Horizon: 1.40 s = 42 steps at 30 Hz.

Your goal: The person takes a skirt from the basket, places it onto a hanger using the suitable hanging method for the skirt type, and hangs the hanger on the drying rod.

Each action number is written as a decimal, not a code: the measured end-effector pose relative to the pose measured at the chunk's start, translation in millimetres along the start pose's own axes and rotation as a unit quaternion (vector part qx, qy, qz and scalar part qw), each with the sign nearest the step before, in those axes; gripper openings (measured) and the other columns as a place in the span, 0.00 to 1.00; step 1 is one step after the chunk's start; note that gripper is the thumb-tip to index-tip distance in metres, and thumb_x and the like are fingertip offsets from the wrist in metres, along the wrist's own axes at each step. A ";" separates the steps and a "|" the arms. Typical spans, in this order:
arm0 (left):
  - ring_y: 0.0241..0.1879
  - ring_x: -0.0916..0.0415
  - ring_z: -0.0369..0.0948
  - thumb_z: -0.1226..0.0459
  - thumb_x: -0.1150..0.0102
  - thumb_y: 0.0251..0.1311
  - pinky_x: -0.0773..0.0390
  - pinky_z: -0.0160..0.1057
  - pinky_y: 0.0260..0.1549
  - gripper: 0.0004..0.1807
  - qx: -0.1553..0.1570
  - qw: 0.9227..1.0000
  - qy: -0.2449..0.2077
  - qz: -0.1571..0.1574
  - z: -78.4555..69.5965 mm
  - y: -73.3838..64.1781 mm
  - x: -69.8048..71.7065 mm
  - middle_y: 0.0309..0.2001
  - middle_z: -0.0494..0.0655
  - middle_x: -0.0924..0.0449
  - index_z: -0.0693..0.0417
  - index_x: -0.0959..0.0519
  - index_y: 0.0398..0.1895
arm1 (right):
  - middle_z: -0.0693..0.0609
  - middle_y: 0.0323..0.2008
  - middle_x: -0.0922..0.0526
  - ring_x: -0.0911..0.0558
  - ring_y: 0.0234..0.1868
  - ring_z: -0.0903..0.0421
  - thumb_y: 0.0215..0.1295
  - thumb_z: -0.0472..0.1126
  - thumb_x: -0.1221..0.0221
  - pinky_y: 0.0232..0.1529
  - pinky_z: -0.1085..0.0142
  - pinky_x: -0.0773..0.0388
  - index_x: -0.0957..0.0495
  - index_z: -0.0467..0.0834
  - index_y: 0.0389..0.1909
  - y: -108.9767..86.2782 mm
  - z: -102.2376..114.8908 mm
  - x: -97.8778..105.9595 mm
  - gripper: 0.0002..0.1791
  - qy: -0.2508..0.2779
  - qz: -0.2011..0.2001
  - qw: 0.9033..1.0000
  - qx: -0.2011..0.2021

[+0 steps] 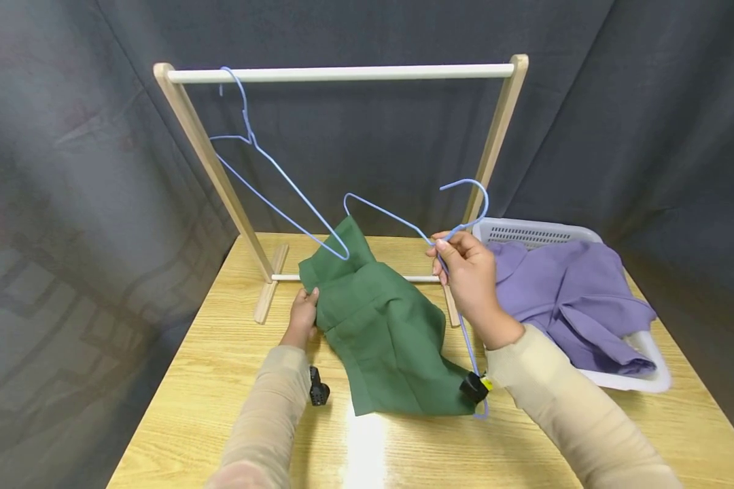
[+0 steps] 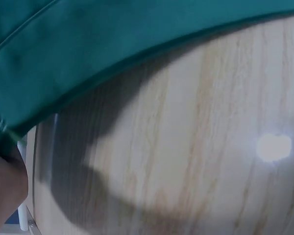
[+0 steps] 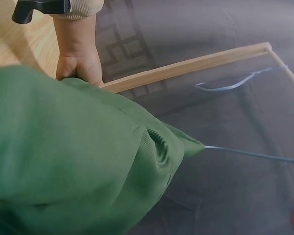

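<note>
My right hand (image 1: 467,268) pinches a blue wire hanger (image 1: 391,216) just below its hook, between thumb and fingers. One end of the hanger goes into a green garment (image 1: 385,339); in the right wrist view the wire (image 3: 250,153) enters a pointed corner of the cloth (image 3: 78,142). The hanger's other end reaches down past the garment's lower right side. My left hand (image 1: 302,312) holds the garment's left edge, thumb on top and fingers hidden by the cloth. In the left wrist view, part of that hand (image 2: 7,188) shows beside the green fabric (image 2: 98,44).
A wooden rack with a white top rail (image 1: 342,73) stands behind the hands. Another blue hanger (image 1: 290,183) hangs bare at its left, overlapping the green cloth. At right, a light basket (image 1: 654,360) holds purple clothing (image 1: 569,299). Everything stands on a wooden table (image 1: 189,380).
</note>
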<state>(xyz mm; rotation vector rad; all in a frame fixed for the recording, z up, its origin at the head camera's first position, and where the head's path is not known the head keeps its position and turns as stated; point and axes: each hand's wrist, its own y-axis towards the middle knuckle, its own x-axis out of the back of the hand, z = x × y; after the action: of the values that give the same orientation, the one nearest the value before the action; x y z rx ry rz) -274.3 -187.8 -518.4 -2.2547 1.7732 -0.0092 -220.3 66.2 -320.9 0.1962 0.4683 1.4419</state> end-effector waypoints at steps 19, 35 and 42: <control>0.35 0.36 0.39 0.64 0.62 0.64 0.34 0.35 0.36 0.13 -0.007 0.998 0.013 -0.069 -44.6 -28.1 -19.8 0.38 0.49 0.33 0.63 0.34 0.46 | 0.50 0.17 0.22 0.31 0.10 0.62 0.55 0.24 0.49 0.09 0.75 0.37 0.27 0.36 0.25 24.2 16.1 -3.5 0.06 0.036 0.003 0.999 0.012; 0.16 0.39 0.37 0.65 0.43 0.52 0.37 0.33 0.11 0.09 -0.013 0.997 -0.079 -0.016 55.6 80.1 13.7 0.25 0.48 0.35 0.59 0.30 0.34 | 0.49 0.19 0.22 0.28 0.13 0.61 0.55 0.22 0.52 0.13 0.75 0.32 0.31 0.36 0.27 37.8 33.2 -8.9 0.07 0.044 0.066 0.997 0.015; 0.31 0.28 0.43 0.63 0.39 0.47 0.24 0.37 0.29 0.16 0.009 0.998 -0.065 0.015 92.7 119.7 28.2 0.35 0.53 0.30 0.57 0.29 0.40 | 0.50 0.18 0.22 0.29 0.12 0.61 0.56 0.23 0.52 0.12 0.76 0.33 0.33 0.37 0.25 40.6 34.0 -10.0 0.08 0.038 0.054 0.998 0.001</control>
<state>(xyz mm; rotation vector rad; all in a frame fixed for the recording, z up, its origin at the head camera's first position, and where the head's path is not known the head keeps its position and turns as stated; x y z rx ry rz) -365.4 -220.9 -638.1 -2.1622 1.7316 0.1241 -243.2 66.8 -272.1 0.1717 0.5280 1.5585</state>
